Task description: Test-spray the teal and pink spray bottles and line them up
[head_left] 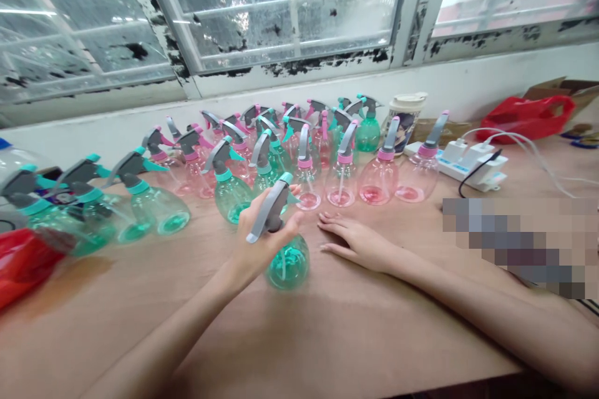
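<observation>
My left hand (253, 252) is wrapped round the neck of a green spray bottle (291, 267) with a grey and teal trigger head. That bottle is upright, low over the table or standing on it; I cannot tell which. Palm down on the wood, my right hand (353, 240) lies with fingers stretched out, touching no bottle. Just beyond the hands stand more spray bottles: a green one (230, 193) behind my left hand, and pink ones, including a clear pink bottle (378, 181) with a grey head.
Several green bottles (159, 212) stand at left, beside a red plastic bag (28, 262). Many more bottles crowd toward the window wall. A patterned cup (406, 118), a white power strip (472, 165) with cables, and another red bag (526, 117) are at right.
</observation>
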The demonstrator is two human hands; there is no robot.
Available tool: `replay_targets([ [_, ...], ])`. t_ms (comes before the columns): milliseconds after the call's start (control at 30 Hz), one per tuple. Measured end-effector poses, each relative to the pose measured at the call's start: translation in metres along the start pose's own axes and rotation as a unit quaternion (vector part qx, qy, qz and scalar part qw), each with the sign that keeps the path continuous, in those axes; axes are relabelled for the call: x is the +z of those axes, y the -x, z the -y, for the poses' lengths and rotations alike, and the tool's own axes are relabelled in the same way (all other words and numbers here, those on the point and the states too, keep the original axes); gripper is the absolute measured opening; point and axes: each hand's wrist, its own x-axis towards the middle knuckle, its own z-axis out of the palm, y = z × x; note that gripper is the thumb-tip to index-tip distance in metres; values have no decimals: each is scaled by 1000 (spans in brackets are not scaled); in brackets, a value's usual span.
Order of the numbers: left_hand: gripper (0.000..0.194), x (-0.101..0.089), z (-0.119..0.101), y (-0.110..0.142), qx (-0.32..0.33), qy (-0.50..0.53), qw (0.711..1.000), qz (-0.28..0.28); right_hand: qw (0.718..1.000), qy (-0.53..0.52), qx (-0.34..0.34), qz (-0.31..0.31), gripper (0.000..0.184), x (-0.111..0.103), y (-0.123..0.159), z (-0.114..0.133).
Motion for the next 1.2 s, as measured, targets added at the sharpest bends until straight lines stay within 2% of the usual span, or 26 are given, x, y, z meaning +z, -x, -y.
replay_targets([
  [100, 42, -9, 1, 1, -9, -2, 999, 41, 1000, 5, -3, 7, 56, -1, -1, 1],
  [267, 55, -20, 4, 10, -35, -46, 997, 49, 1000, 5, -6, 2, 56, 0, -2, 1],
  [467, 34, -27, 3, 29, -83, -29, 995, 44, 1000, 1, -13, 4, 56, -2, 0, 0],
  [600, 33, -50, 6, 42, -88, -55, 994, 35, 1000, 17, -5, 13, 55, 0, 6, -1],
  [700, 33, -78, 20, 50, -108, -90, 990, 3, 1000, 23, -3, 10, 53, 3, 9, -4],
  [833, 37, -121, 54, 56, -158, -93, 982, -54, 999, 44, 1, 4, 51, 7, 9, -5],
  [933, 37, -143, 76, 52, -172, -92, 978, -75, 998, 69, 8, -4, 47, 8, 8, -1],
  [1033, 40, -151, 89, 42, -159, -130, 973, -101, 996, 91, 17, -11, 42, 8, 3, 8],
  [1200, 39, -147, 102, 20, -135, -157, 972, -111, 997, 72, 41, -3, 35, 9, -16, 36],
])
